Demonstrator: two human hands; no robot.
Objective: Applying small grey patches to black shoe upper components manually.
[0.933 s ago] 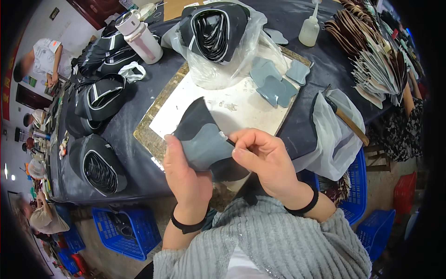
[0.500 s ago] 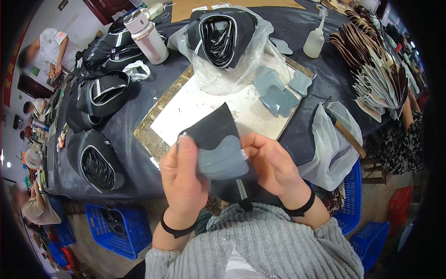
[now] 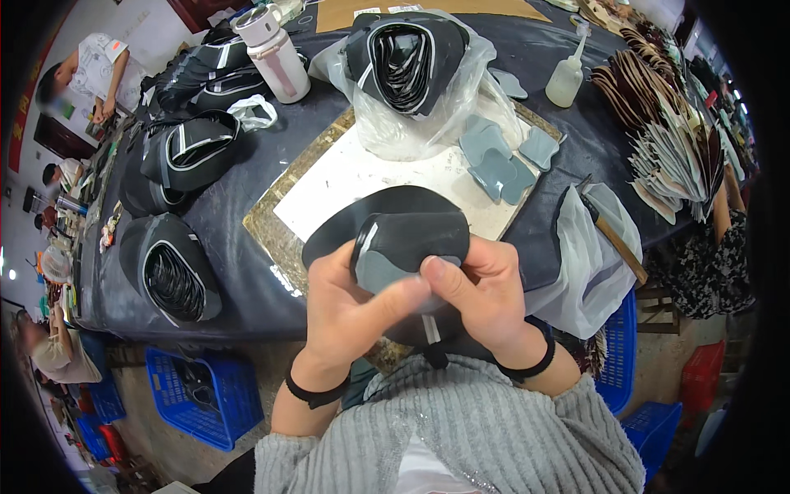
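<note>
Head view, and both hands are up in front of the chest, just this side of the white work board (image 3: 362, 177). The black shoe-upper piece (image 3: 403, 235) sits folded between them, its grey lining patch (image 3: 383, 267) turned toward the camera. Left hand (image 3: 346, 309) wraps it from below, thumb stretched across the grey patch and pressing it down. Right hand (image 3: 485, 292) closes on the right edge, fingers curled tight over the fold, thumb meeting the left thumb near the middle. So the piece lies directly above both palms, long axis running left to right, parallel to the board's near edge; neither hand is nearer, they share it evenly.

Against the picture from half a second ago: then the black piece stood as a flatter, pointed sheet with the grey patch spread wide. Now it is doubled over into a rounded hump and the thumbs have closed together on it. The loose grey patches (image 3: 498, 160) on the board's far right corner lie as they did.
</note>
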